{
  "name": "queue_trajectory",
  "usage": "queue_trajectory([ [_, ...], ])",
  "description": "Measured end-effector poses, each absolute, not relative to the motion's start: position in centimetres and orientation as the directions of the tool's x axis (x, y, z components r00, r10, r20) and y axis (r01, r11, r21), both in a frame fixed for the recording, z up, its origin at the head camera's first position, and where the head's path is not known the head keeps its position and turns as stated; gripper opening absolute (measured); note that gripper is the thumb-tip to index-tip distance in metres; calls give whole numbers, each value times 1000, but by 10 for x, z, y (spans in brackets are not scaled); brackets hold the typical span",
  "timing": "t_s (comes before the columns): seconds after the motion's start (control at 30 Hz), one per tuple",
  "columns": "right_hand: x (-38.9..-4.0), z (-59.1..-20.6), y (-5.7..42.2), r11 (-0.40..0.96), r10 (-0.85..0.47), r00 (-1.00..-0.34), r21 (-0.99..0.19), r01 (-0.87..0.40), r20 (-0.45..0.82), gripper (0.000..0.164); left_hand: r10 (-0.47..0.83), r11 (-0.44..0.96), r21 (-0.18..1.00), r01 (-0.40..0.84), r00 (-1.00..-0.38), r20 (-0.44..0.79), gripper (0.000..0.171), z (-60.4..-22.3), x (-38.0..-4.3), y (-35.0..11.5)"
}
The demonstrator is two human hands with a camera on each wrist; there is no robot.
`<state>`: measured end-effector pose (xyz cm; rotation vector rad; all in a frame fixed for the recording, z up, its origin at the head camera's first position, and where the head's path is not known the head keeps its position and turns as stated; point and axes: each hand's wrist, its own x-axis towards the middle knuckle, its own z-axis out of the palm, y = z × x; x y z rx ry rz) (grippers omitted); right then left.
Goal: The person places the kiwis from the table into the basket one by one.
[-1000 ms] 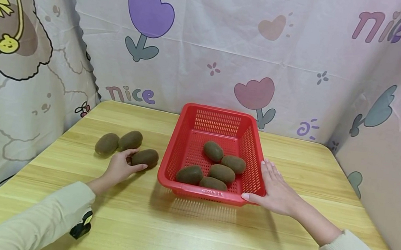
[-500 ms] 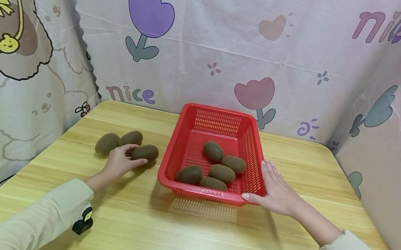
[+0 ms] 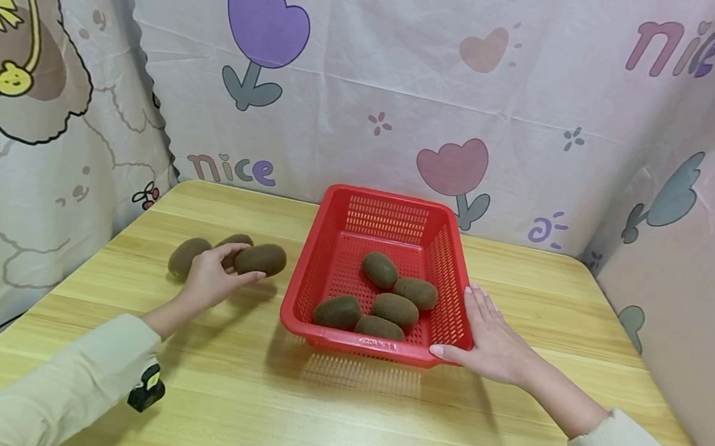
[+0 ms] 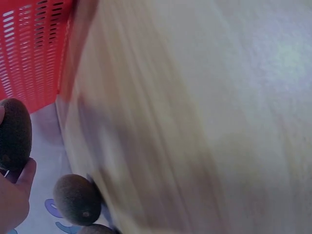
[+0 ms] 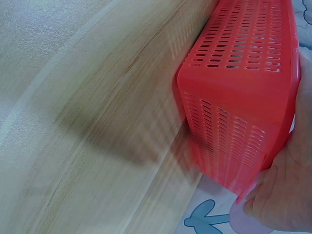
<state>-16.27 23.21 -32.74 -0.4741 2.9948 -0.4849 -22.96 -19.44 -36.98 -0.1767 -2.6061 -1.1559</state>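
Observation:
My left hand [image 3: 211, 277] grips a brown kiwi [image 3: 260, 260] between thumb and fingers, lifted a little above the table and left of the red basket [image 3: 332, 335]. In the left wrist view, the held kiwi [image 4: 17, 134] appears at the left edge, with the fingers partly cut off. My right hand [image 3: 495, 343] rests on the basket's near right corner, its fingers straight along the right rim and the thumb on the front rim. Several kiwis [image 3: 395, 310] lie inside the basket, toward its near end.
Two more kiwis lie on the wooden table [image 3: 336, 424]: one at the left [image 3: 189, 258], the other [image 3: 238, 240] partly hidden behind my left hand. A printed cloth [image 3: 363, 42] hangs behind the table and along both sides.
My left hand has raised the kiwi off the table and moved slightly away from me. It now covers more of the kiwi behind. The right hand and basket have stayed put.

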Motion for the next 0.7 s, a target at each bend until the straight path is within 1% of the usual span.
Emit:
queue_trajectory([
  [0.37,-163,-328,232,901,-313,-949,-324,-290,-21,110,45,625,699,347,-910,411,49,-349,-227,-189],
  [0.7,-163,-327,232,900,-314,-949,-326,-291,-21,110,79,605,682,412,-883,463,50,-337,-230,-182],
])
